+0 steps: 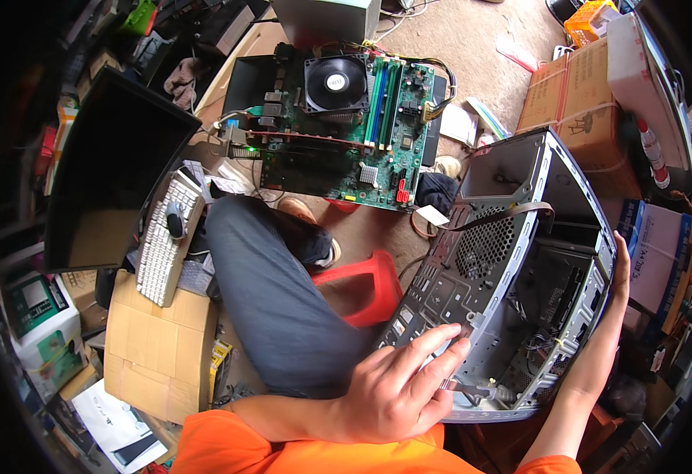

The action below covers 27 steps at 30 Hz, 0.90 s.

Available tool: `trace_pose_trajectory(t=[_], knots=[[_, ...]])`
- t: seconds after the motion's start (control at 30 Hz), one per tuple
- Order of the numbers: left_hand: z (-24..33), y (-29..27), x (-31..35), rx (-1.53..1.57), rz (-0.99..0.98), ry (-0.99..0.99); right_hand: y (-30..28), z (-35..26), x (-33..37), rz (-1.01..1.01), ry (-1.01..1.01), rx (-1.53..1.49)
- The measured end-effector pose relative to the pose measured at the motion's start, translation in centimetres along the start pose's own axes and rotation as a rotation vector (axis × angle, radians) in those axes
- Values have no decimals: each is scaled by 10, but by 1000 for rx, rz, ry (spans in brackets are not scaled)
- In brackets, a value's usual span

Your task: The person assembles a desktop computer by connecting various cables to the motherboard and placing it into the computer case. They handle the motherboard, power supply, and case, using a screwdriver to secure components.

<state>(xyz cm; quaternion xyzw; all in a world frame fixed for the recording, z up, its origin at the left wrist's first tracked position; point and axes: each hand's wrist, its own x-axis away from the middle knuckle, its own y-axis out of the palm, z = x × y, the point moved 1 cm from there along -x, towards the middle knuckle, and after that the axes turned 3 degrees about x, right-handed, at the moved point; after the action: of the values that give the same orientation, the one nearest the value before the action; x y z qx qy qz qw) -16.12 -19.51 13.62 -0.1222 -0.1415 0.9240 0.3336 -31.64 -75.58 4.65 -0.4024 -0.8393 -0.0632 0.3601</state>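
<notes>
"Starting with the biggest, what's there?"

"The open computer case (504,276), slanted across the lower right of the frame; then the green circuit board (361,154), upper centre."

"And the hands?"

"The right hand (609,328) lies flat, fingers straight, along the case's outer side. The left hand (397,391) has fingers extended at its inner edge, lower centre; whether it pinches anything, I can't tell."

"Which step?"

"Steadying and handling the case, I'd judge; the next move calls for firm support on both sides."
</notes>
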Motion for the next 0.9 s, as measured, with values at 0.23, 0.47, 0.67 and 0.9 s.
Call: trace_pose_trajectory(t=[0.23, 0.47, 0.67, 0.9], knots=[[0, -2, -1, 16, 3, -11, -10, 5, -11, 64, -43, 29], [-1, -3, -1, 36, 3, -21, -7, 1, -8, 37, -32, 53], [-3, -3, 0, 42, 6, -26, -8, 1, -10, 79, -50, 43], [-3, -4, 0, 44, -4, -27, -14, 1, -14, 18, -37, 61]])
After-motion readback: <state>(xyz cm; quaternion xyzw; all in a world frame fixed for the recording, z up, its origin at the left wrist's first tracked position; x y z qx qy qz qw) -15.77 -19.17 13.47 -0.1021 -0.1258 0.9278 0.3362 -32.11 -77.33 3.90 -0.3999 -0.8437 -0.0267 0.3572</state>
